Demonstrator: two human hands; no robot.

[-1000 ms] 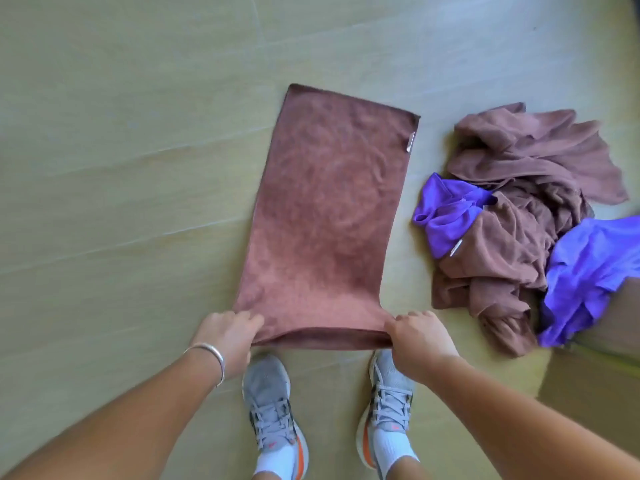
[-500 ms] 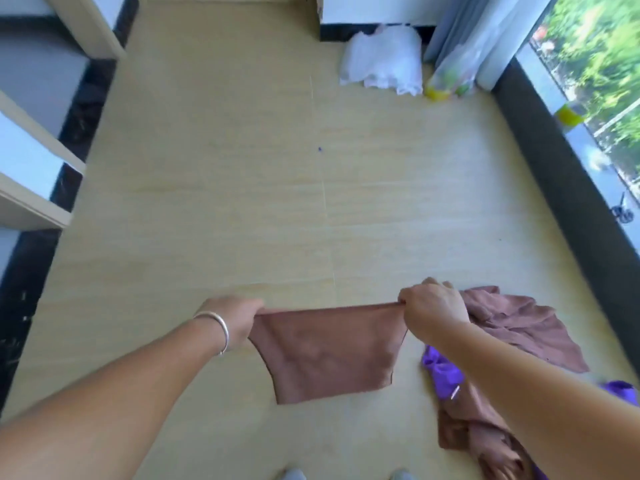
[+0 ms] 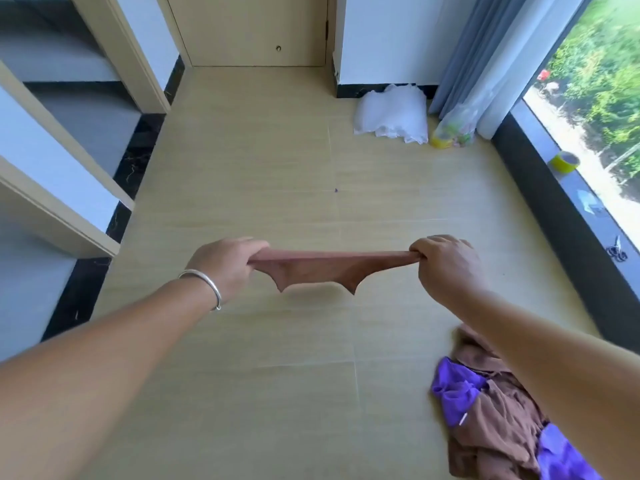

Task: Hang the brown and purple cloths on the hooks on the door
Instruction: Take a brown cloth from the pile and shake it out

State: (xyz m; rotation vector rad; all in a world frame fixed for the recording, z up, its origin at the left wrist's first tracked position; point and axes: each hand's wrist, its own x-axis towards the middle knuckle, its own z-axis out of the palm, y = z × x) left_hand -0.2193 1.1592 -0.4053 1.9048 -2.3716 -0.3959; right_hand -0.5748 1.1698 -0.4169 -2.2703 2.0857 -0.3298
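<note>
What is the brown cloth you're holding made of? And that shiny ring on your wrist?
The brown cloth looks like a soft, matte fabric, maybe microfibre towelling: it sags and folds between the left hand and right hand and shows no shine. The bracelet on the left wrist looks like polished silver-coloured metal, since it gleams and keeps a stiff round shape. Which metal, I can't tell.

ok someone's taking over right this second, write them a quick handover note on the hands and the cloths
Left hand and right hand each grip one end of a brown cloth, stretched between them in the air above the floor.
A pile of brown and purple cloths lies on the floor at lower right.
A closed door stands straight ahead; no hooks show on it.
Done: one brown cloth picked up. Left: hang it, then the rest.
</note>
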